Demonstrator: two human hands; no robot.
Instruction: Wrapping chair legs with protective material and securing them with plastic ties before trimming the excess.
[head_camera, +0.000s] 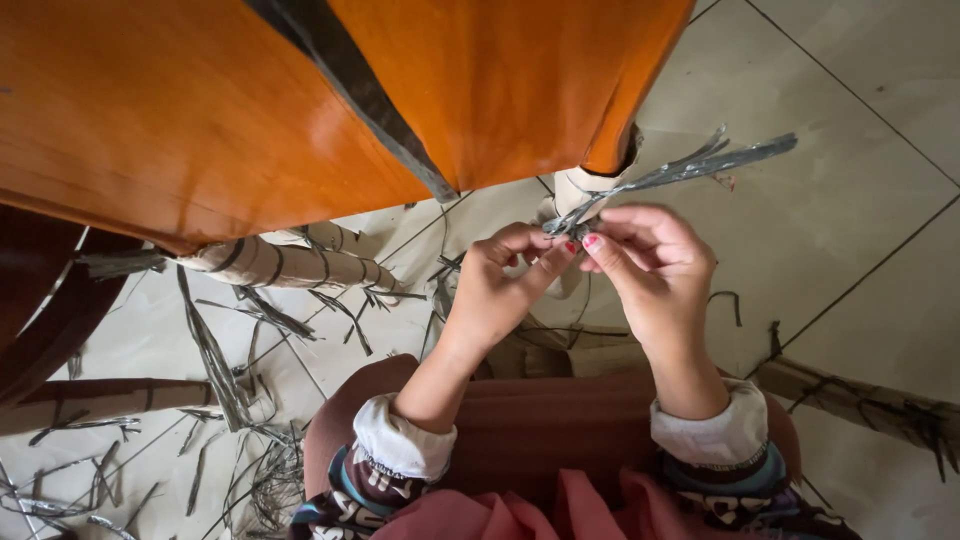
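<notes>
Bundle of grey strips (672, 172) pinched at its knotted base between left hand (492, 292) and right hand (655, 268), fingers closed, raised above tiled floor (850, 200) beside orange desk (200, 110) for close working.

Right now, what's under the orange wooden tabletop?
Under the orange wooden tabletop show a table leg wrapped in pale paper with dark bands, and grey strips scattered on the tiled floor. Whatever lies further beneath is covered by the top.

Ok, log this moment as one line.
left hand: pinching grey strips | right hand: pinching same strips | wooden table above | loose strips on tiled floor
</notes>
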